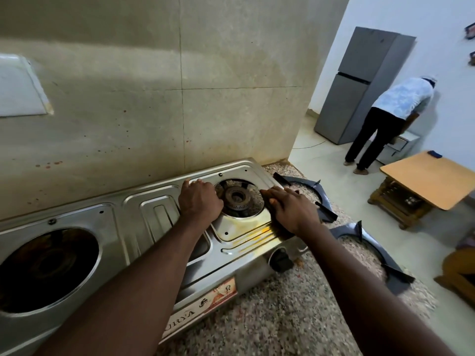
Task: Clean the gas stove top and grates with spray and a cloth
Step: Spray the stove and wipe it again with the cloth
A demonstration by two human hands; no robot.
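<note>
Left hand (199,200) curled at burner (235,196) rim, grip unclear; right hand (289,208) flat, fingers straight, on stove top (133,227) edge. Two grates (395,276) on speckled counter (295,317) just right.

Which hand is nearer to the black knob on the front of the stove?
Right. The right hand lies on the stove top just behind the knob; the left hand rests beyond the burner, farther to the left.

I count one stove (133,227), two burner openings (239,197) flanking my left fingers (198,182), two grates (325,210) beyond my right fingertips (270,192), and one knob (281,260).
</note>
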